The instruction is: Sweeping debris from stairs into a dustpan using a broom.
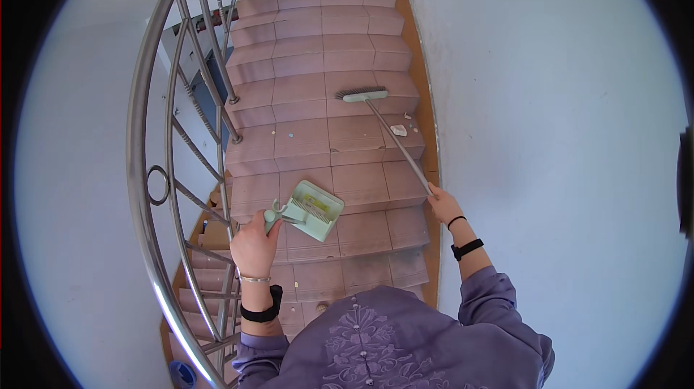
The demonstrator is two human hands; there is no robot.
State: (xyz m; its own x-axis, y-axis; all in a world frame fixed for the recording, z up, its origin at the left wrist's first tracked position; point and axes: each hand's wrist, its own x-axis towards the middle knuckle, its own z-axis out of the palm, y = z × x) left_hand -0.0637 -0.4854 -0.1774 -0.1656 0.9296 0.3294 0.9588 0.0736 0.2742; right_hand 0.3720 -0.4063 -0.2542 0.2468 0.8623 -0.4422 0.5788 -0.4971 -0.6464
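My left hand point(254, 246) is closed round the top of the handle of a pale green dustpan point(327, 224). Inside the pan, next to its row of comb teeth, lies something yellow-green that I cannot make out. My right hand point(444, 206) grips the grey stick of a broom point(366, 96), which reaches up and to the left. The broom's pale green head with dark bristles is at a higher step. Below it, near the right end of a step, lies a crumpled white scrap point(398, 130) with small bits beside it. A few tiny scraps point(290, 134) dot the same step's left side.
Pinkish tiled stairs point(322, 42) climb away from me. A curved metal railing point(137, 121) runs along the left, close to my left arm. On the right stands a pale wall point(549, 100) with an orange-brown skirting point(421, 63). Lower stairs show through the railing, with a blue bin point(182, 374) at the bottom left.
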